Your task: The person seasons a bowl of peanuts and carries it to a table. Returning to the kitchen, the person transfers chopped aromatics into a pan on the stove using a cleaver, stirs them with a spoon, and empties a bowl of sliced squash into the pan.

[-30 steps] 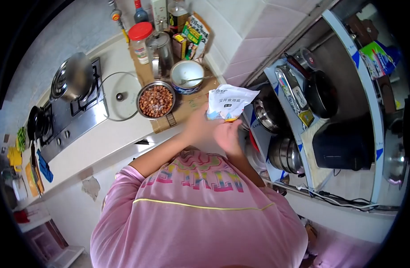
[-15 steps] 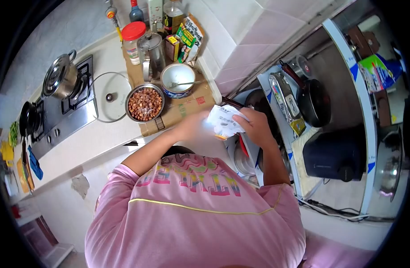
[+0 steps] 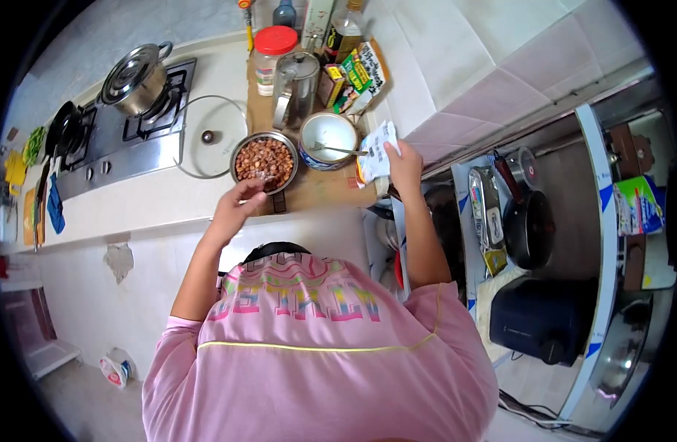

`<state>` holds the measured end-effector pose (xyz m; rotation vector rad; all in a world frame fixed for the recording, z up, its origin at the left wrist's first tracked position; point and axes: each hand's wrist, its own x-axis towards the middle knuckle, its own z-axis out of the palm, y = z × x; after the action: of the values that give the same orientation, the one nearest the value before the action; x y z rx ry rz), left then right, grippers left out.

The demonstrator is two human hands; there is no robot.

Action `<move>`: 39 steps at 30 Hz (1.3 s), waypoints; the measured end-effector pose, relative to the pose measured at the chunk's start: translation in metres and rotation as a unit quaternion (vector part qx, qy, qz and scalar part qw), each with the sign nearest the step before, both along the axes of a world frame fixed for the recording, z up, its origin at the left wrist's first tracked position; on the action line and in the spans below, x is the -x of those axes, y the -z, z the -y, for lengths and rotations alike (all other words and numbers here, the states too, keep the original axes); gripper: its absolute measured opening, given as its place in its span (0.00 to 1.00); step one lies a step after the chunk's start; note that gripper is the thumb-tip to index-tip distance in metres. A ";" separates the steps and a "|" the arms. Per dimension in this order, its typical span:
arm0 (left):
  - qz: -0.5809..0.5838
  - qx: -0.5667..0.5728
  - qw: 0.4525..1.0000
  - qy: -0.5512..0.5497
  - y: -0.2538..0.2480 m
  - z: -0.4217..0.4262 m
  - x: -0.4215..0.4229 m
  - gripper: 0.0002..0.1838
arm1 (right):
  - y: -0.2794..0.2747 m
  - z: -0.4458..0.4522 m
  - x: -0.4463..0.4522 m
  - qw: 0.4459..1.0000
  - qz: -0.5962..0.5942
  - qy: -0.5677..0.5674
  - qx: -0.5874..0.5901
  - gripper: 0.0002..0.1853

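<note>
My right hand (image 3: 405, 168) grips a white printed packet (image 3: 378, 153) by its upper right side, at the right of a white bowl with a blue patterned outside (image 3: 328, 132). A metal spoon (image 3: 340, 149) rests in that bowl, its handle reaching toward the packet. My left hand (image 3: 237, 209) is at the front rim of a metal bowl of reddish-brown nuts (image 3: 265, 163). Its fingers are bent and apart, with nothing visible between them. Whether they touch the rim, I cannot tell.
A glass lid (image 3: 207, 137) lies left of the nuts, beside a gas stove with a steel pot (image 3: 134, 79). Behind the bowls stand a clear pitcher (image 3: 296, 85), a red-lidded jar (image 3: 273, 61) and seasoning packets (image 3: 357, 77). Shelves with a black frying pan (image 3: 528, 230) are at right.
My right hand has carried the packet forward beside the white bowl. My left hand has left the packet and moved left to the bowl of nuts. The view has shifted.
</note>
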<state>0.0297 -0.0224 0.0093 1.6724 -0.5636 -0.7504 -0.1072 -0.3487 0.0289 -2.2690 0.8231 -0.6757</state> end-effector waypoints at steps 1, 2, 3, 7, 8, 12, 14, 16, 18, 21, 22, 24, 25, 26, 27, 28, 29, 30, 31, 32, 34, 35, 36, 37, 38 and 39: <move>-0.034 0.011 0.999 -0.037 0.000 -0.005 -0.004 0.18 | 0.006 0.006 -0.010 1.000 0.002 0.007 0.016 0.15; -0.031 0.011 0.995 -0.098 0.000 -0.008 -0.005 0.16 | 0.012 0.010 -0.019 0.999 0.003 0.013 0.031 0.15; -0.036 0.014 0.991 -0.127 0.003 -0.011 -0.010 0.16 | 0.014 0.012 -0.024 0.999 -0.024 0.017 0.031 0.15; -0.049 -0.015 0.980 -0.192 0.027 -0.026 -0.039 0.20 | 0.001 -0.002 -0.016 0.987 -0.008 0.090 0.135 0.14; -0.061 -0.014 0.976 -0.207 0.030 -0.028 -0.044 0.21 | -0.010 -0.018 -0.004 0.983 0.035 0.104 0.147 0.12; -0.101 -0.022 0.972 -0.211 0.033 -0.021 -0.056 0.22 | 0.005 -0.088 0.017 0.971 0.178 0.000 -0.157 0.08; -0.092 -0.026 0.976 -0.195 0.042 -0.014 -0.064 0.20 | 0.034 -0.125 0.002 0.912 0.136 -0.044 -0.384 0.11; -0.073 -0.035 0.980 -0.179 0.050 -0.009 -0.073 0.19 | 0.071 -0.150 -0.022 0.892 0.086 -0.056 -0.440 0.14; -0.055 -0.039 0.981 -0.183 0.048 -0.001 -0.074 0.15 | 0.075 -0.161 -0.043 0.889 0.091 -0.043 -0.447 0.16; -0.037 -0.042 0.982 -0.179 0.051 0.001 -0.079 0.12 | 0.077 -0.167 -0.060 0.886 0.077 -0.028 -0.456 0.19; -0.041 -0.034 0.983 -0.173 0.054 0.002 -0.084 0.11 | 0.077 -0.166 -0.066 0.887 0.069 -0.026 -0.455 0.19; -0.054 -0.018 0.984 -0.169 0.060 0.003 -0.089 0.11 | 0.100 -0.164 -0.074 0.890 0.113 -0.027 -0.440 0.20; -0.078 -0.004 0.983 -0.166 0.061 0.004 -0.093 0.10 | 0.099 -0.161 -0.076 0.895 0.103 -0.027 -0.432 0.20; -0.103 0.010 0.981 -0.165 0.062 0.005 -0.097 0.10 | 0.098 -0.160 -0.077 0.900 0.092 -0.029 -0.425 0.20; -0.128 0.024 0.978 -0.164 0.063 0.004 -0.096 0.09 | 0.091 -0.164 -0.078 0.892 0.103 -0.013 -0.441 0.18; -0.127 0.030 0.978 -0.164 0.063 0.001 -0.095 0.09 | 0.086 -0.166 -0.077 0.898 0.102 -0.024 -0.427 0.18; -0.124 0.037 0.978 -0.163 0.064 -0.001 -0.093 0.09 | 0.081 -0.168 -0.075 0.904 0.103 -0.035 -0.413 0.17; -0.121 0.043 0.978 -0.162 0.064 -0.003 -0.091 0.09 | 0.076 -0.170 -0.074 0.910 0.104 -0.045 -0.399 0.17; -0.136 0.047 0.974 -0.177 0.048 -0.005 -0.084 0.10 | 0.072 -0.173 -0.072 0.903 0.123 -0.036 -0.410 0.17; -0.123 0.054 0.976 -0.173 0.040 -0.011 -0.079 0.10 | 0.067 -0.177 -0.070 0.901 0.131 -0.041 -0.411 0.18; -0.100 0.065 0.979 -0.163 0.028 -0.024 -0.068 0.11 | 0.055 -0.185 -0.062 0.896 0.145 -0.047 -0.416 0.19; -0.096 0.055 0.981 -0.159 0.018 -0.032 -0.061 0.13 | 0.047 -0.190 -0.057 0.902 0.127 -0.056 -0.409 0.20; -0.131 0.061 0.976 -0.164 0.017 -0.041 -0.056 0.14 | 0.041 -0.195 -0.053 0.902 0.111 -0.061 -0.414 0.20; -0.165 0.068 0.969 -0.170 0.016 -0.051 -0.051 0.15 | 0.037 -0.200 -0.049 0.901 0.094 -0.067 -0.418 0.20; -0.199 0.075 0.961 -0.178 0.016 -0.062 -0.046 0.17 | 0.034 -0.207 -0.047 0.901 0.076 -0.074 -0.421 0.20; -0.222 0.068 0.956 -0.181 0.013 -0.074 -0.040 0.19 | 0.032 -0.214 -0.046 0.907 0.061 -0.087 -0.407 0.20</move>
<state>0.0701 0.0513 -0.0042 1.3666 0.0113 -0.7627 -0.0613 -0.1346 -0.0034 -1.4963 0.6593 -0.2938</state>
